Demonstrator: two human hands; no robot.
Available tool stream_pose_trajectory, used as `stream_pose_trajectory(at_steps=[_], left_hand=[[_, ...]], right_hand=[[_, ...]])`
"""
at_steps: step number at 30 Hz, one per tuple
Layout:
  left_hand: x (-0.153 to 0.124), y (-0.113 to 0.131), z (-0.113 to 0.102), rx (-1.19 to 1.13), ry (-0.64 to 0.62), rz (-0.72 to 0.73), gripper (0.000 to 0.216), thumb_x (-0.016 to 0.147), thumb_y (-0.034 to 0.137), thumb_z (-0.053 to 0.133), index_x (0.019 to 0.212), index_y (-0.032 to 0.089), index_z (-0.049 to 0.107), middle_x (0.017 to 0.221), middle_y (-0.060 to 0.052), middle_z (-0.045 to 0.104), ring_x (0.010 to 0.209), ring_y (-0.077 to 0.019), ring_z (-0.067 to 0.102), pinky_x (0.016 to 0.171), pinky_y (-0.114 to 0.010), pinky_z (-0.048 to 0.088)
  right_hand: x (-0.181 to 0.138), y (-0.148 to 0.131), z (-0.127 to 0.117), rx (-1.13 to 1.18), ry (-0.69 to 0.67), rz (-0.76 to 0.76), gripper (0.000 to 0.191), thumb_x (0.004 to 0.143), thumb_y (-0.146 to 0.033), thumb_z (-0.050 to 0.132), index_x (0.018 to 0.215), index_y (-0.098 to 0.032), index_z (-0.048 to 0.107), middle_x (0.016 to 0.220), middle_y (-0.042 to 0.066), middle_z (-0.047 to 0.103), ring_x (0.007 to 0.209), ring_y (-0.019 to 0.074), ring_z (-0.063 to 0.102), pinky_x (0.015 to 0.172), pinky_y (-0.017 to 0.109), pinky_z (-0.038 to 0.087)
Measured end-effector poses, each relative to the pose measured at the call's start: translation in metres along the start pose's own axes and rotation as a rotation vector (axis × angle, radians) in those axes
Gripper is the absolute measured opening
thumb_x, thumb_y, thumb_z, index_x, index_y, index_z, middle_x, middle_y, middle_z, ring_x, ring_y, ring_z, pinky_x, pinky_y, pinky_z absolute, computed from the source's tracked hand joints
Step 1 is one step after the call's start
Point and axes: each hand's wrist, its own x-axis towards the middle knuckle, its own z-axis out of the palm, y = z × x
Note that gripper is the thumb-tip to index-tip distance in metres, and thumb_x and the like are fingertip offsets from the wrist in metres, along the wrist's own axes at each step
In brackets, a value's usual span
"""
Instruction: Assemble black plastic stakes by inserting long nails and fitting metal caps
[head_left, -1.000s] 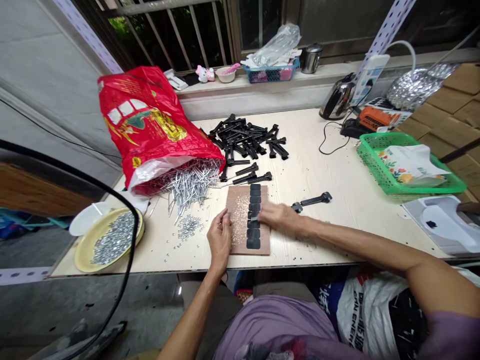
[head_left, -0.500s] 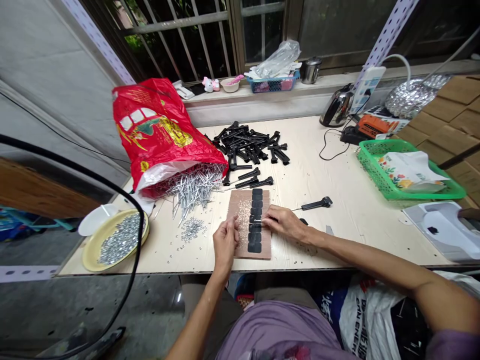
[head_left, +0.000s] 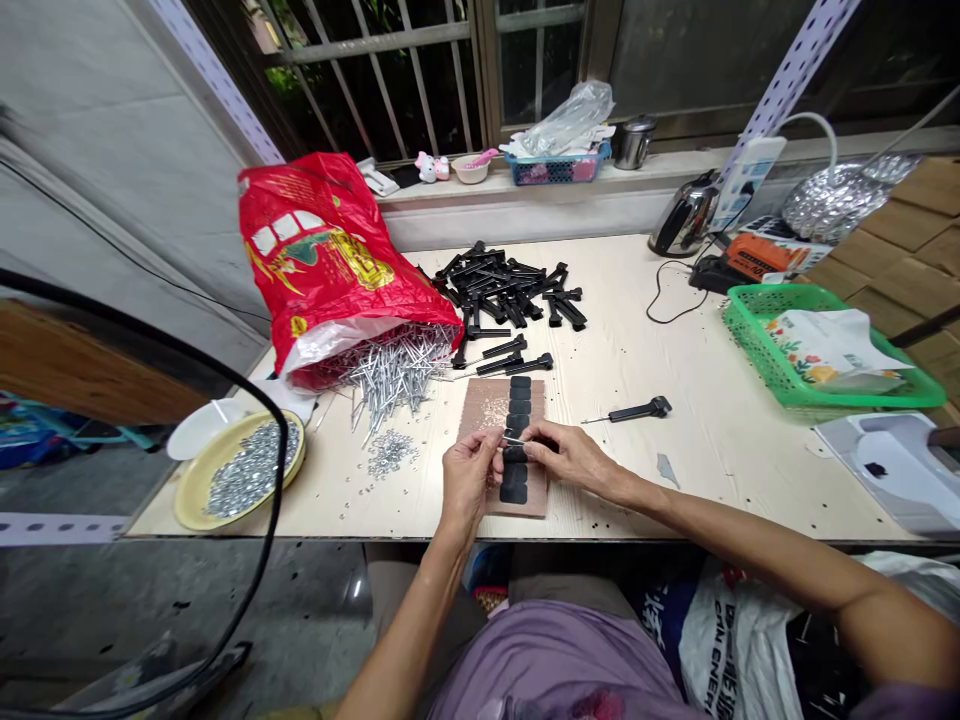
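A thin metal pin (head_left: pixel 513 441) spans the gap between my hands, above a brown board (head_left: pixel 480 400). My left hand (head_left: pixel 469 475) pinches its left end, thumb and fingers together. At the right end, my right hand (head_left: pixel 577 460) is closed with fingertips on the pin. Down the board runs a column of black rounded pads (head_left: pixel 517 393), partly covered by my fingers; pale small bits (head_left: pixel 491 412) lie beside it. To the right rests a black-handled tool (head_left: pixel 637 410) with a thin metal shaft.
A red bag (head_left: pixel 322 260) spills metal pins (head_left: pixel 394 380) at the left. Nearby are small metal pieces (head_left: pixel 390 452) and a yellow bowl (head_left: pixel 184 500) of similar pieces. Black plastic parts (head_left: pixel 495 280) are heaped behind the board. A green basket (head_left: pixel 787 390) stands right.
My left hand has moved right and now meets my right hand over the pads, at the pin. The whole view has shifted slightly.
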Motion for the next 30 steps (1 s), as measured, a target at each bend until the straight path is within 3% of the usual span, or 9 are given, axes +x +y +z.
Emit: stream_pose_trajectory(at_steps=[3, 7, 13, 19, 24, 30], left_hand=[[0.0, -0.004, 0.005, 0.083, 0.003, -0.013, 0.042, 0.073, 0.043, 0.068, 0.096, 0.009, 0.065, 0.053, 0.004, 0.055, 0.037, -0.0033, 0.041, 0.037, -0.015, 0.031], [-0.001, -0.006, -0.003, 0.26, 0.064, 0.029, 0.068, 0.078, 0.047, 0.061, 0.135, 0.016, 0.042, 0.067, 0.003, 0.059, 0.038, -0.0047, 0.042, 0.036, -0.017, 0.032], [0.001, -0.005, -0.029, 0.61, 0.26, 0.273, 0.057, 0.084, 0.048, 0.051, 0.133, 0.019, 0.045, 0.092, -0.005, 0.062, 0.064, -0.011, 0.057, 0.056, -0.022, 0.043], [0.004, -0.01, -0.032, 0.755, 0.277, 0.288, 0.056, 0.087, 0.048, 0.047, 0.133, 0.017, 0.044, 0.092, -0.005, 0.064, 0.072, -0.0146, 0.061, 0.068, -0.027, 0.046], [0.003, -0.012, -0.031, 0.814, 0.299, 0.32, 0.054, 0.087, 0.048, 0.045, 0.132, 0.017, 0.046, 0.088, -0.005, 0.064, 0.072, -0.0159, 0.06, 0.068, -0.027, 0.045], [0.003, -0.013, -0.032, 0.813, 0.327, 0.321, 0.052, 0.087, 0.047, 0.046, 0.13, 0.017, 0.048, 0.082, -0.003, 0.063, 0.066, -0.0144, 0.058, 0.066, -0.026, 0.045]], right_hand=[[-0.001, 0.005, -0.002, -0.195, 0.103, -0.042, 0.02, 0.094, -0.032, 0.042, 0.099, -0.023, 0.059, 0.098, 0.0, 0.064, 0.083, 0.0123, 0.058, 0.066, 0.022, 0.038], [0.011, 0.022, -0.013, -0.548, 0.154, -0.018, 0.031, 0.097, -0.037, 0.035, 0.091, -0.019, 0.059, 0.091, 0.003, 0.062, 0.075, 0.0125, 0.056, 0.056, 0.022, 0.032], [0.034, 0.05, -0.023, -0.903, -0.023, -0.007, 0.031, 0.099, -0.028, 0.024, 0.097, -0.018, 0.054, 0.083, 0.005, 0.06, 0.059, 0.0123, 0.048, 0.05, 0.024, 0.022], [0.043, 0.059, -0.028, -0.946, -0.136, 0.001, 0.021, 0.097, -0.029, 0.027, 0.101, -0.021, 0.046, 0.072, 0.002, 0.057, 0.05, 0.0111, 0.037, 0.049, 0.025, 0.019], [0.038, 0.054, -0.025, -0.876, -0.133, -0.005, 0.03, 0.098, -0.034, 0.018, 0.099, -0.02, 0.044, 0.07, 0.002, 0.054, 0.051, 0.0095, 0.033, 0.05, 0.024, 0.02], [0.015, 0.044, -0.014, -0.762, -0.269, -0.176, 0.033, 0.099, -0.03, 0.015, 0.093, -0.019, 0.045, 0.07, 0.002, 0.052, 0.053, 0.01, 0.032, 0.05, 0.025, 0.021]])
